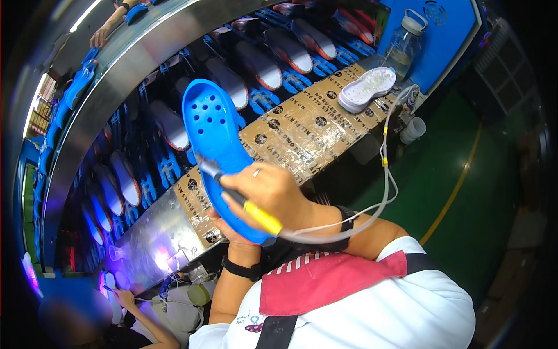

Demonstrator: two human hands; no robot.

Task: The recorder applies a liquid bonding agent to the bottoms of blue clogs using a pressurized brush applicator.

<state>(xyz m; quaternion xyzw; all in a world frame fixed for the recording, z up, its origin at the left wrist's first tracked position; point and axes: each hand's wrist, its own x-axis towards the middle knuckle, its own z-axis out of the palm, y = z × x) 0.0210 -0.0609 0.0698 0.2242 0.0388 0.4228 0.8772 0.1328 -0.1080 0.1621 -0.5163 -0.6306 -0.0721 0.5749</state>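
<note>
A long blue shoe sole [216, 145], with several round holes near its far end, lies tilted in front of me. My left hand [229, 228] grips it from beneath near its close end, fingers partly hidden behind it. A brush pen [263, 216] with a dark front part, a yellow sleeve and a clear tube from its rear is held by my right hand [273, 195]. The tip is over the inner face of the sole, near its middle. Whether it touches the surface I cannot tell.
Dark shoe uppers [279, 61] with pale undersides fill a rack with blue holders. A cardboard-covered ledge [308, 128] carries a white sole [366, 90] with pale scraps inside. Beyond stands a clear bottle [401, 49]. Other people's hands show at upper left [102, 35] and lower left [124, 298].
</note>
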